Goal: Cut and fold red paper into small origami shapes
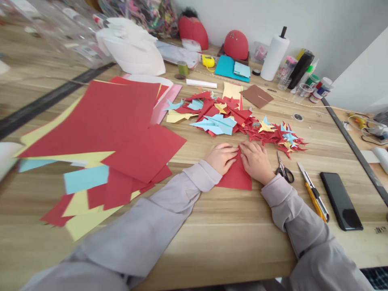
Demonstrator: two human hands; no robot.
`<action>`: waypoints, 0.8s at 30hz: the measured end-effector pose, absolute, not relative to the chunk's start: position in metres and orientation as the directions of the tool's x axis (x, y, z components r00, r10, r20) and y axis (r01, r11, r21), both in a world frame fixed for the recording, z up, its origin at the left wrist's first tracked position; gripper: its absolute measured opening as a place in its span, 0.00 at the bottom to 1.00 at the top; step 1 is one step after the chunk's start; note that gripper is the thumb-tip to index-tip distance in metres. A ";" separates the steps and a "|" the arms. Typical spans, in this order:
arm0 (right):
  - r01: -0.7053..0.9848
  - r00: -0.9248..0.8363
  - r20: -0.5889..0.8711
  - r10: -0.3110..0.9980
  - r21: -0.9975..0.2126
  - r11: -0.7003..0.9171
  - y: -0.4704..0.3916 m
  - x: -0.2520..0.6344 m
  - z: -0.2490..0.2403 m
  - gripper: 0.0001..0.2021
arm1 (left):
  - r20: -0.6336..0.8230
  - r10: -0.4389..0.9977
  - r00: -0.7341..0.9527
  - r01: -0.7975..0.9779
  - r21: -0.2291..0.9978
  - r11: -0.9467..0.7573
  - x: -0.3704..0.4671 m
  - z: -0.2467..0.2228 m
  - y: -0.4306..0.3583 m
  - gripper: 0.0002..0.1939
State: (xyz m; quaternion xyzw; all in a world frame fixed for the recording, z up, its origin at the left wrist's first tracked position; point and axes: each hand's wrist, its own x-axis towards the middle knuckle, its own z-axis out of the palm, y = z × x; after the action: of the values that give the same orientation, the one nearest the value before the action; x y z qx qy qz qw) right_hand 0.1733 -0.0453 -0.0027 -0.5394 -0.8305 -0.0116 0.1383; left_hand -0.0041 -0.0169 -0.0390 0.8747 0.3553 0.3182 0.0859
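A red sheet of paper (235,178) lies on the wooden table in front of me, its far part folded in toward the middle. My left hand (222,157) presses on its left side with fingers bent and close together. On the other side, my right hand (256,161) holds the paper down, its fingertips near the top fold. The fingertips of both hands almost meet there, and they partly hide the fold. Just beyond the hands is a heap of folded paper planes (216,124) and small paper stars (280,135) in red, blue and yellow.
Red sheets (121,117) with yellow and blue offcuts spread out on the left. Scissors (284,169), a yellow utility knife (313,194) and a phone (341,200) lie to the right. At the back stand a tape measure (208,61), a white roll (275,56) and several bottles.
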 end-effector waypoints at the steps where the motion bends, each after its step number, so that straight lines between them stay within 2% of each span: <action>1: 0.899 -0.379 0.245 0.892 -0.130 0.418 -0.045 0.173 -0.003 0.19 | 0.487 0.678 0.551 0.568 0.376 -0.732 -0.004 -0.039 -0.017 0.13; 19: 0.895 -0.401 0.253 0.881 -0.097 0.435 -0.046 0.172 -0.002 0.19 | 0.462 0.695 0.551 0.578 0.389 -0.717 -0.005 -0.034 -0.019 0.13; 24: 0.897 -0.402 0.254 0.880 -0.086 0.434 -0.047 0.172 -0.002 0.18 | 0.468 0.685 0.559 0.587 0.360 -0.725 -0.005 -0.034 -0.019 0.13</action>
State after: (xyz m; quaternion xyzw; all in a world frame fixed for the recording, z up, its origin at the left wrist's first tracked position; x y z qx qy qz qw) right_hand 0.1723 -0.0466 -0.0019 -0.5309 -0.8366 -0.0322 0.1315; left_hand -0.0049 -0.0191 -0.0341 0.8792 0.3616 0.2994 0.0814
